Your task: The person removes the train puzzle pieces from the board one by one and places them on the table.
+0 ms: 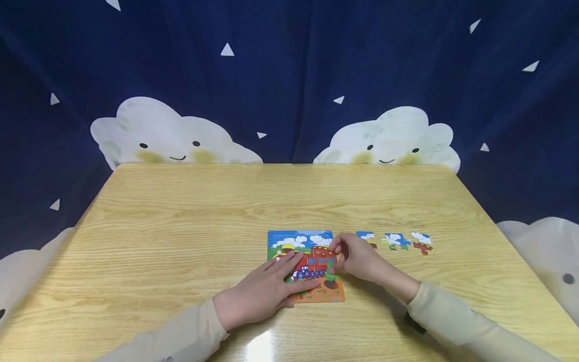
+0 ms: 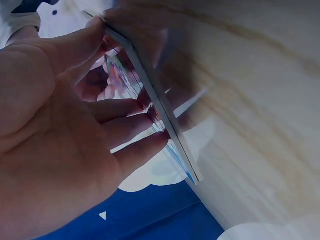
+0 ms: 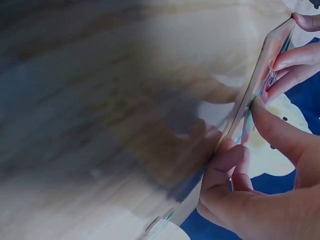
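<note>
A jigsaw puzzle (image 1: 321, 290) of a red train under a blue sky lies in its tray on the wooden table. My left hand (image 1: 260, 296) rests on the puzzle's left part, its fingers spread and fairly straight. In the left wrist view, the fingertips (image 2: 161, 139) touch the picture face. At the right edge my right hand (image 1: 359, 259) has thumb and index finger bent around a puzzle piece (image 1: 332, 260), largely covered by the fingers. The right wrist view shows the thumb (image 3: 272, 120) on the face and curled fingers at the tray's side.
Right of the puzzle lie three loose pieces: one with blue and cloud (image 1: 365, 235) partly behind my right hand, a cloud-and-green one (image 1: 394, 240), and a white-and-red one (image 1: 421, 241). A dark blue curtain (image 1: 289, 75) with cloud shapes hangs behind the table (image 1: 181, 211).
</note>
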Tool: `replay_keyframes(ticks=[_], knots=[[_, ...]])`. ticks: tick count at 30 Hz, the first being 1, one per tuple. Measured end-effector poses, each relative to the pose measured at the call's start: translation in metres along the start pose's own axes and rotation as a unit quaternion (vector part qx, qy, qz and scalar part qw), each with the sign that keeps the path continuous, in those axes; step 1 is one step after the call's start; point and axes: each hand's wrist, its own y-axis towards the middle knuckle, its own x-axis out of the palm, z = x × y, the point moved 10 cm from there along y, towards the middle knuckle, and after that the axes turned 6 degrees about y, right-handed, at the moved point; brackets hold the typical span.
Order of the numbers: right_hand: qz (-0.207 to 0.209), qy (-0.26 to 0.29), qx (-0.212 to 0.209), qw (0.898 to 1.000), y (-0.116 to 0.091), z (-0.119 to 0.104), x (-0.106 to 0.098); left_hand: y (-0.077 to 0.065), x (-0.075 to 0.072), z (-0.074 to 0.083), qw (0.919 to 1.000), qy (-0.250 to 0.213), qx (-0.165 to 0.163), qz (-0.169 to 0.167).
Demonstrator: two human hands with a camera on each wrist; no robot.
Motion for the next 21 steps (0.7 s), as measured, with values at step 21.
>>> replay_keyframes(ticks=[21], knots=[[0.018,0.009,-0.092,0.996,-0.004,-0.015,-0.004,0.000,0.000,0.000,0.9999,0.013,0.003,-0.005]])
